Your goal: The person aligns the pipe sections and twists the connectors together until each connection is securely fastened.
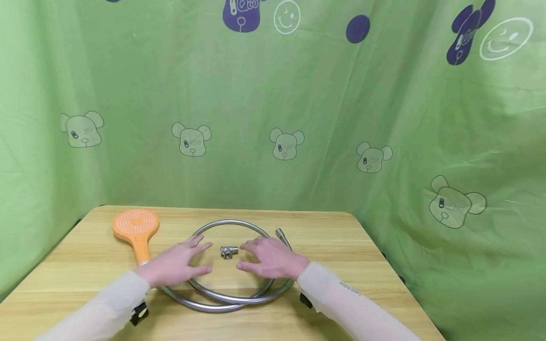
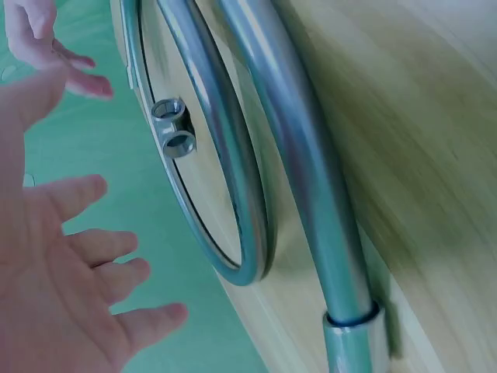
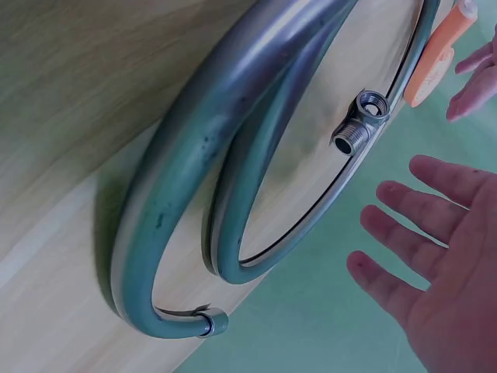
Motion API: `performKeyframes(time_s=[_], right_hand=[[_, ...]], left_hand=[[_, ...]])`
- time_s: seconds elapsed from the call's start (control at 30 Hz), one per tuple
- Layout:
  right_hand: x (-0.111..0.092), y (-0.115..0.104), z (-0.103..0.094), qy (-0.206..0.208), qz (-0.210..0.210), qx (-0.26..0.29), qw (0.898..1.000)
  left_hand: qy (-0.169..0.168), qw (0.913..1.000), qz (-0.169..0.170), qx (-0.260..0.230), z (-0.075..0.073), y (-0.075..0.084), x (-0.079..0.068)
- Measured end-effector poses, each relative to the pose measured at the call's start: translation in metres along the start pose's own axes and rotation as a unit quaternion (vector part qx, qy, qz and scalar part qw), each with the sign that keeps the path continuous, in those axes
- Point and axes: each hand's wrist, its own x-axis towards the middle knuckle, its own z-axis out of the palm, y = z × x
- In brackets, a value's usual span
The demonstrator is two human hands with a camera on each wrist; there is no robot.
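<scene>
A coiled metal shower hose (image 1: 213, 309) lies on the wooden table, its loops surrounding a small metal tee fitting (image 1: 228, 252) with threaded ends. To the left is an orange shower head (image 1: 135, 223), face up, its handle running down toward my left wrist. My left hand (image 1: 179, 261) hovers above the left side of the hose with fingers spread, holding nothing. Over the coil's right side, my right hand (image 1: 271, 258) also has its fingers extended and holds nothing. One hose end (image 1: 279, 233) points up and away just beyond the right hand. Both wrist views show the palms bare.
The wooden table (image 1: 341, 265) has rounded far corners. A green curtain (image 1: 239, 180) printed with bear faces hangs behind it and along its sides. A dark strap mount (image 1: 139, 313) sits under the left wrist, another under the right.
</scene>
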Motion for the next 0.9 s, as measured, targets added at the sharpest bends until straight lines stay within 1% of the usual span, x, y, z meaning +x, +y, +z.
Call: performKeyframes(time_s=[0.1, 0.2, 0.33, 0.47, 0.6, 0.8, 0.9], right_hand=[[0.003, -0.001, 0.002, 0.019, -0.011, 0.001, 1.000], [0.006, -0.001, 0.003, 0.034, -0.016, -0.006, 0.999], [0.010, -0.003, 0.005, 0.038, -0.016, -0.010, 0.999], [0.011, -0.005, 0.006, 0.037, -0.016, -0.006, 0.999], [0.011, -0.006, 0.007, 0.037, -0.015, -0.002, 0.999], [0.011, -0.006, 0.008, 0.041, -0.008, -0.001, 0.999], [0.011, -0.007, 0.008, 0.045, -0.012, 0.001, 0.999]], left_hand=[[0.029, 0.9993, -0.019, -0.013, -0.004, -0.007, -0.002], [0.065, 0.9970, -0.034, -0.023, -0.010, -0.014, -0.003], [0.101, 0.9923, -0.056, -0.046, -0.018, -0.022, -0.007], [0.128, 0.9849, -0.082, -0.084, -0.025, -0.030, -0.011], [0.149, 0.9765, -0.106, -0.113, -0.029, -0.039, -0.016], [0.162, 0.9642, -0.158, -0.138, -0.036, -0.052, -0.022], [0.171, 0.9587, -0.176, -0.144, -0.041, -0.057, -0.027]])
